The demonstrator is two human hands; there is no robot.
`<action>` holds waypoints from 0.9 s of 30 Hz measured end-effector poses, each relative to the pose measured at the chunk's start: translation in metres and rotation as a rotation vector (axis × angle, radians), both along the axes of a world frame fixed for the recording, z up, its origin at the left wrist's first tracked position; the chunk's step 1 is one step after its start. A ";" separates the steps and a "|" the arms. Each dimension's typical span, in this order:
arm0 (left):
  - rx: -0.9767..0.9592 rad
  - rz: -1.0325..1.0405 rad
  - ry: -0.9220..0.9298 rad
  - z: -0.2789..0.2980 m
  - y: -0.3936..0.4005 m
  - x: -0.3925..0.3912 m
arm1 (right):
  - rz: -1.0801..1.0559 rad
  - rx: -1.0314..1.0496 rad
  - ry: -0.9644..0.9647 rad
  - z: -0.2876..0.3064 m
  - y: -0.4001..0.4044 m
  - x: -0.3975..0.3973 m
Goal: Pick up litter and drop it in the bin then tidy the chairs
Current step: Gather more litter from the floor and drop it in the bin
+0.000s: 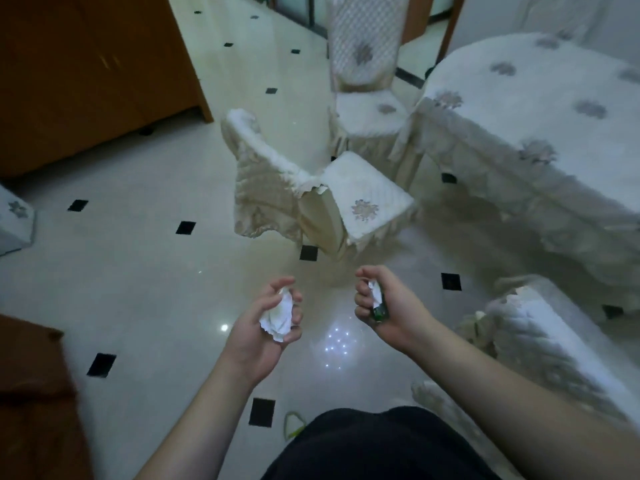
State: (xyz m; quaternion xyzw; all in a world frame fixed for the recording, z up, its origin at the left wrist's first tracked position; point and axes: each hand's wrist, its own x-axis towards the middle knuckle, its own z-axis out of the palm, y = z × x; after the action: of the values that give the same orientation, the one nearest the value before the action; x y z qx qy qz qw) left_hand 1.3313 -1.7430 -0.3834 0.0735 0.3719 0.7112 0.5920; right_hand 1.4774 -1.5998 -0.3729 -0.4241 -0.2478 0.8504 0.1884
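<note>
Left hand (266,323) clenches crumpled white tissue (277,315); right hand (381,299) clenches white paper with green wrapper (377,306). No bin in view. Either loose grip could spill scraps onto the glossy tiled floor (138,289) en route.

text: none readable | labels: none | brands: none | numbers: none | green wrapper (379,311) at lower centre of the frame, in the right hand (384,299): print too small and blurred to read
</note>
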 end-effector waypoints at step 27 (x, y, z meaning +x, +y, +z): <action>-0.179 -0.809 0.278 -0.054 0.402 0.038 | -0.820 0.038 -0.059 -0.045 0.224 0.071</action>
State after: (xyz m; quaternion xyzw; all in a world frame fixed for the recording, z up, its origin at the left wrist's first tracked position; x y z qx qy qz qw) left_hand 1.3694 -1.3407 -0.4375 0.2568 0.4495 0.3705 0.7711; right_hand 1.5485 -1.3760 -0.4182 -0.5082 -0.0792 0.6879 0.5122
